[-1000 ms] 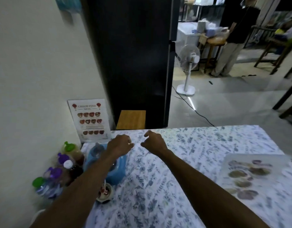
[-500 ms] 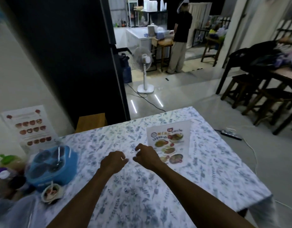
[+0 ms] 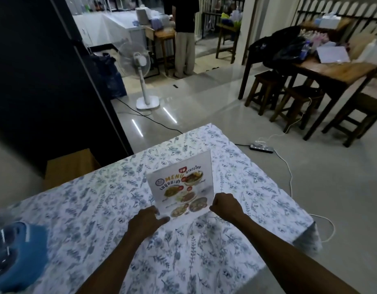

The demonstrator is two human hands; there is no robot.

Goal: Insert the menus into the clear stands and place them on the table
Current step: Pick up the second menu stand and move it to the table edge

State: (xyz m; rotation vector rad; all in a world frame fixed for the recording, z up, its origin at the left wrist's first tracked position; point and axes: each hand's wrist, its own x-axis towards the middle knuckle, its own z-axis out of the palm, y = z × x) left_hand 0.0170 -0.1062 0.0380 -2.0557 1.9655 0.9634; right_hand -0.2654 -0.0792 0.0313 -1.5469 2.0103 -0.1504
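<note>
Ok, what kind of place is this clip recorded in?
Probably a small eatery or home-run restaurant: a printed food menu lies on a floral-clothed table, wooden dining tables with stools fill the room, and a pedestal fan stands nearby.

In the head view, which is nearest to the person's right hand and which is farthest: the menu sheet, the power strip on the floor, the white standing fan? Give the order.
From the right hand:
1. Menu sheet, on the table just to the hand's left, at its fingers.
2. Power strip, on the floor beyond the table's right far corner.
3. White standing fan, far back on the floor, left of centre.
</note>
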